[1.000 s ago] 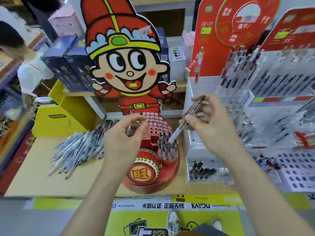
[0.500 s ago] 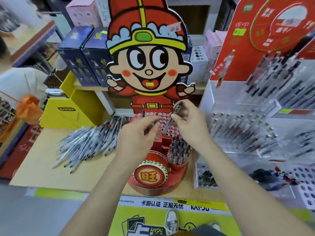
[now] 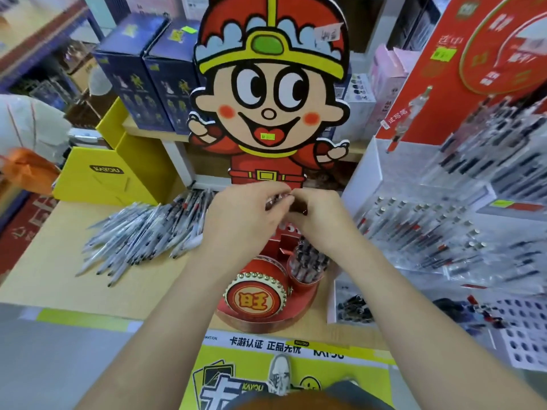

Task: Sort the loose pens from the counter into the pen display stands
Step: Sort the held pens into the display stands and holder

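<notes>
Red cup (image 3: 299,284) holds pens (image 3: 310,257); above, left hand (image 3: 242,223) and right hand (image 3: 321,221) pinch one pen (image 3: 276,200).

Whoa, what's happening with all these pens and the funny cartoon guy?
Someone is tidying pens into display stands. Their left hand and right hand meet just above the red cartoon stand, both pinching what looks like a pen between them; blur hides the details. A cup on that stand already holds pens, and a big pile of loose pens waits on the counter to the left.
</notes>
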`<state>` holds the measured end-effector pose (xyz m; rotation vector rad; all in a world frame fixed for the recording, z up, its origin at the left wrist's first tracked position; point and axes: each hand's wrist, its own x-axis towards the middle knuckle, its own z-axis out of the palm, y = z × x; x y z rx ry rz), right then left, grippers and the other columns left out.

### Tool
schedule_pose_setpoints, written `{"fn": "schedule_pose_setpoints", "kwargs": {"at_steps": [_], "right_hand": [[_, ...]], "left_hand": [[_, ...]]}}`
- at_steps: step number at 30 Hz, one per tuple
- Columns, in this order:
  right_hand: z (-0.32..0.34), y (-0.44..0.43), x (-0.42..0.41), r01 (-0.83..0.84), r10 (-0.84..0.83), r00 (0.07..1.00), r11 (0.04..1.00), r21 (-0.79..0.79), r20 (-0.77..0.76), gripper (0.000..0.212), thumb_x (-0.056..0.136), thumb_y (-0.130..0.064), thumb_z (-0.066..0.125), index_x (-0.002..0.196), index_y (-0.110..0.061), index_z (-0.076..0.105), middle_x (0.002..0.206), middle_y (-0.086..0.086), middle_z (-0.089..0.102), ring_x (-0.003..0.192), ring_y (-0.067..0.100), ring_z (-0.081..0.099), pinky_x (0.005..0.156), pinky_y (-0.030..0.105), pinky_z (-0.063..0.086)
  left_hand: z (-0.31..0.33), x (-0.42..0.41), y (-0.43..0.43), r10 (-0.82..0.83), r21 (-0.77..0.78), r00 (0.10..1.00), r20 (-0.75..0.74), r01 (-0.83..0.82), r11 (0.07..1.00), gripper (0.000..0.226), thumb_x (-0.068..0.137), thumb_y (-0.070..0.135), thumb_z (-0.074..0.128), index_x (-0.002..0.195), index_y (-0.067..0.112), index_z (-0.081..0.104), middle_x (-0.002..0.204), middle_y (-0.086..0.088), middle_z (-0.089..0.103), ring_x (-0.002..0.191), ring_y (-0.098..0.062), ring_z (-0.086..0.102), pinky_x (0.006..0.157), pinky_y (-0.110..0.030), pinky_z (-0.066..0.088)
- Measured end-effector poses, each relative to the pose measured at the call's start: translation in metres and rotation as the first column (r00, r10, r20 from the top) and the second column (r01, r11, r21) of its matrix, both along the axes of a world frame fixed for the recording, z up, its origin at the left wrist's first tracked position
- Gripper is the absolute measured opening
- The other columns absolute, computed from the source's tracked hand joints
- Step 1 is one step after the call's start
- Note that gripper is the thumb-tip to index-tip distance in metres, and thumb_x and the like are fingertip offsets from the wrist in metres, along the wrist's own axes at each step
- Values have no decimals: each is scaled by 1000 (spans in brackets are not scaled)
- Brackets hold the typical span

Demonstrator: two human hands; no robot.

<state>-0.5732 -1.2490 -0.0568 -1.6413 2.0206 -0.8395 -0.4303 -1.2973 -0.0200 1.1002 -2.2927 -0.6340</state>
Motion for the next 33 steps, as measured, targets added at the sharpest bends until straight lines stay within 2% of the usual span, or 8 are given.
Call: {"fn": "schedule_pose_setpoints", "kwargs": {"at_steps": [3, 7, 12, 15, 18, 21, 25, 33], "right_hand": [[-1, 0, -2, 49, -51, 997, 998, 38, 61, 6, 85, -16, 72, 91, -18, 73, 70, -15, 61, 65, 1, 52, 62, 21, 39], [-1, -2, -3, 53, -61, 994, 995, 82, 93, 4, 85, -18, 73, 88, -18, 74, 69, -14, 60, 65, -3, 52, 59, 11, 37], [-14, -1, -2, 80, -75, 997, 976, 202, -36, 18, 86, -31, 71, 101, -21, 74, 101, -2, 72, 95, 16, 61, 74, 26, 41], [-3, 12, -4, 119, -110, 991, 982, 148, -71, 34, 90, -32, 67, 123, -22, 66, 117, -4, 69, 109, 15, 61, 89, 29, 48], [29, 47, -11, 109, -165, 878, 983, 149, 448, 20, 98, -25, 55, 109, -18, 70, 100, 0, 75, 94, 15, 69, 91, 37, 54], [51, 91, -16, -71, -136, 561, 975, 211, 816, 29, 90, -30, 60, 110, -11, 69, 95, 13, 75, 85, 22, 71, 82, 35, 58], [44, 124, -25, 118, -190, 557, 982, 150, 809, 26, 74, -15, 71, 99, -8, 71, 82, 12, 72, 76, 18, 67, 73, 29, 56], [43, 194, -61, 301, -206, 461, 951, 66, 863, 10, 82, -8, 70, 91, -7, 72, 78, 10, 71, 71, 16, 65, 66, 18, 51]], "left_hand": [[4, -4, -3, 13, -60, 980, 197, -2, 998, 18, 92, 41, 56, 103, 36, 70, 83, 8, 72, 79, -14, 64, 67, -34, 53], [1, -7, -5, 41, -128, 954, 298, -3, 992, 21, 94, 42, 53, 104, 35, 70, 86, 6, 71, 81, -17, 63, 66, -34, 53], [4, 1, 2, 67, -18, 997, 43, -66, 998, 18, 93, 33, 57, 107, 31, 68, 86, 9, 71, 73, -10, 62, 67, -31, 53], [14, 1, 13, 44, 322, 942, -334, 70, 944, 19, 99, 24, 50, 111, 24, 65, 76, 10, 64, 62, -4, 55, 56, -17, 44], [27, -10, 31, 207, 633, 684, -700, 460, 622, 29, 102, 12, 36, 117, 10, 61, 75, -5, 56, 63, -12, 45, 55, -22, 36], [28, -30, 44, 347, 668, 571, -744, 617, 417, 32, 100, 10, 36, 121, 4, 60, 77, -5, 54, 65, -13, 43, 58, -25, 34], [25, -59, 64, 342, 666, 571, -746, 648, 371, 29, 100, 11, 39, 116, 7, 62, 74, -2, 56, 64, -11, 47, 60, -22, 43], [25, -101, 93, 51, 617, 649, -759, 691, 376, 31, 90, 25, 50, 110, 9, 68, 82, -4, 61, 79, -14, 57, 68, -25, 49]]}}
